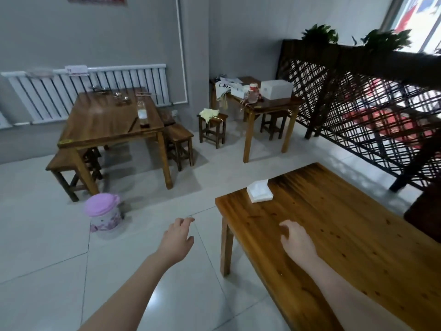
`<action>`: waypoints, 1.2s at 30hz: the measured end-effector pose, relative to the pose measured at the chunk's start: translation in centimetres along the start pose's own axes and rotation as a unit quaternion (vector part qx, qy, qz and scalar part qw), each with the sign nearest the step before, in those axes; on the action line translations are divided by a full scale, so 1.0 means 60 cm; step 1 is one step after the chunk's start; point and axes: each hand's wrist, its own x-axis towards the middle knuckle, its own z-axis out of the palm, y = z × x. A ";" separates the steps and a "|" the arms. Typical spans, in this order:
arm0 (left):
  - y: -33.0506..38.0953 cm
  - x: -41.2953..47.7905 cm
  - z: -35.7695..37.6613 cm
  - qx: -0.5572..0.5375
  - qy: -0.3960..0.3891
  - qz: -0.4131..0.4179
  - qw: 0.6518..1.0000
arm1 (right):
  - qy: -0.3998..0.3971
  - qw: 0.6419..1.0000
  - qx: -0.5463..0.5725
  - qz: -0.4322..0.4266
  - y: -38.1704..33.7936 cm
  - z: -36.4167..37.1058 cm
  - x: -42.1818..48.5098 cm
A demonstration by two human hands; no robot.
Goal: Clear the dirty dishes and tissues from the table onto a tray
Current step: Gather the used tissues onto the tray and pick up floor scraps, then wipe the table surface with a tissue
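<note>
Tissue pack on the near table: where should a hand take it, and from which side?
Probably pinch the tissue pack across its opposite side faces, coming down from above with the right hand, which is nearer. It lies flat on the table, so only top and sides are exposed.

Around your near brown wooden table [346,235].
White square tissue pack [260,194] on its far-left corner; pink lidded plastic bin [102,212] on the floor left of it; dish-laden wooden table [100,123] beyond, leftward.

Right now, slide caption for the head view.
Left hand, right hand open, empty; tissue pack on near table, dishes on far table.
</note>
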 end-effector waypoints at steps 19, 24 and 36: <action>0.037 0.496 -0.067 0.040 -0.092 0.201 0.975 | 0.057 0.983 0.001 0.174 -0.066 0.046 0.299; 0.058 0.604 -0.040 0.045 -0.115 0.220 0.968 | 0.047 0.980 0.022 0.194 -0.055 0.104 0.405; 0.065 0.766 0.021 0.029 -0.179 0.224 0.958 | -0.017 0.973 0.019 0.228 -0.022 0.179 0.550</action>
